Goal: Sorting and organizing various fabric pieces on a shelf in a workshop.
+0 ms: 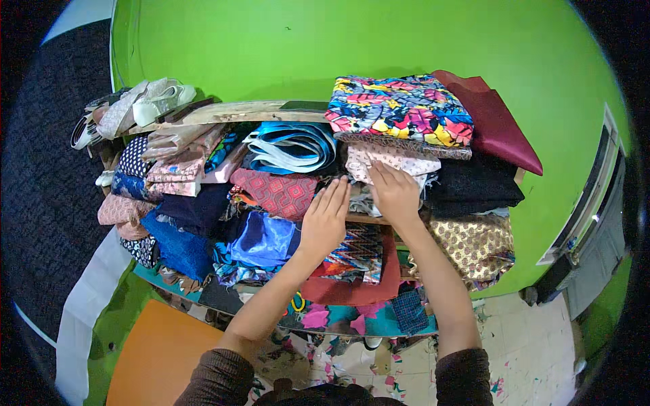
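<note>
Both my arms reach into a shelf packed with folded fabrics. My right hand [394,193], fingers stretched out, lies against a pale pink patterned fabric [360,162] on the upper shelf. Close to its left, my left hand [326,216] is held flat with fingers extended, beside a red-pink geometric fabric [274,192]. Above that sits a rolled blue and white fabric [291,147]. A bright multicolour floral stack [399,111] rests on top of the shelf over my right hand. Black folded cloth [474,186] lies just right of it.
Dark red sheets [497,125] hang off the top right. Gold patterned fabric [472,247] and shiny blue cloth [261,240] fill the lower level. Yellow-handled scissors [298,302] lie on the teal lower board [379,321]. An orange panel [159,352] stands front left; scraps litter the tiled floor [521,352].
</note>
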`<state>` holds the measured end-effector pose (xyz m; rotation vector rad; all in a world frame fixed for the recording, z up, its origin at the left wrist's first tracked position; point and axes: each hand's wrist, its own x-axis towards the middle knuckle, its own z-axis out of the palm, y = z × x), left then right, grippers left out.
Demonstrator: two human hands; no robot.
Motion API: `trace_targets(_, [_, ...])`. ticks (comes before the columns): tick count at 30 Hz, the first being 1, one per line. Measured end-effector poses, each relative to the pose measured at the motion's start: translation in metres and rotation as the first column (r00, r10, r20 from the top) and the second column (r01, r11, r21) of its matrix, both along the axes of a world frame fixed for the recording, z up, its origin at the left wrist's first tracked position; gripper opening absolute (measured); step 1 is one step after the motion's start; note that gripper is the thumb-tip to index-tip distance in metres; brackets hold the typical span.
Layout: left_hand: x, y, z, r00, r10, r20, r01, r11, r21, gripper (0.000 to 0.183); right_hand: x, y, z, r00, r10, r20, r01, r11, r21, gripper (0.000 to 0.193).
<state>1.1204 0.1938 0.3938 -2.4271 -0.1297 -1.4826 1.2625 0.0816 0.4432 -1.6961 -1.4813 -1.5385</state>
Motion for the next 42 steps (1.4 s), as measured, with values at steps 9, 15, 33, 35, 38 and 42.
trace_targets(9, [-0.023,0.011,-0.009,0.994,-0.038,-0.101,0.039,0.999,0.005,0.047,-0.015,-0.017,0.021,0.859,-0.001,-0.512,0.123,0.971,0.205,0.023])
trace_targets(15, [-0.023,0.012,-0.011,0.995,-0.048,-0.084,0.048,0.999,0.000,0.044,-0.019,-0.001,0.015,0.856,-0.003,-0.517,0.172,0.944,0.281,0.023])
trace_targets(33, [-0.034,0.002,0.008,0.994,-0.101,0.042,0.109,0.955,-0.276,0.039,-0.010,-0.011,0.019,0.994,-0.104,-0.047,0.100,0.992,-0.077,0.023])
trace_targets(35, [-0.034,0.002,0.009,0.997,-0.079,0.005,0.078,0.970,-0.229,0.042,-0.009,-0.014,0.028,0.988,-0.122,-0.090,0.121,0.993,-0.014,0.024])
trace_targets(38, [-0.030,0.000,0.009,0.998,-0.052,-0.026,0.047,0.985,-0.165,0.050,-0.002,-0.019,0.033,0.976,-0.144,-0.161,0.151,0.988,0.030,0.025])
trace_targets(42, [-0.029,-0.001,0.007,0.996,-0.010,-0.084,0.001,0.994,-0.111,0.052,-0.002,-0.022,0.034,0.962,-0.137,-0.235,0.147,0.989,0.027,0.025])
